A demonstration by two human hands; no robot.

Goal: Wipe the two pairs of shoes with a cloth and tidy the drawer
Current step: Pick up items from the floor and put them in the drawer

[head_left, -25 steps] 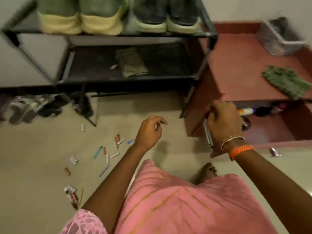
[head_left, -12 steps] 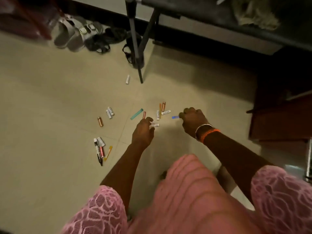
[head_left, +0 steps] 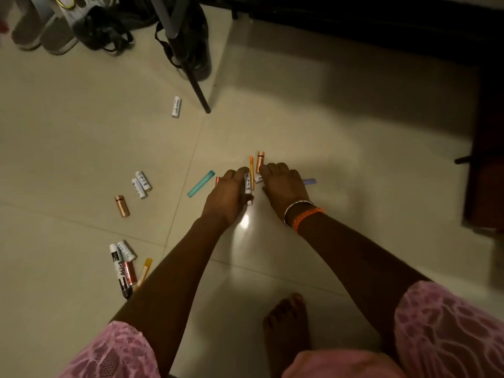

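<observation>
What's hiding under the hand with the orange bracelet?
A white tube pokes out at the fingertips of the right hand, and a pale purple stick shows past its far side. Anything more beneath the palm is covered.

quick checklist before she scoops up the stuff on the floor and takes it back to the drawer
1. Left hand has hold of something: ok, its fingers curl round a white tube.
2. Right hand has a firm hold: cannot tell, its fingers curl down over a white tube, and the hold is hidden.
3. Nearby bits within reach: ok, the orange stick and copper tube lie at the fingertips, the teal stick beside the left hand.
4. All bits gathered: not ok, the black marker and the lone white tube by the rack leg lie apart.
5. Drawer open: cannot tell, out of view.
</observation>
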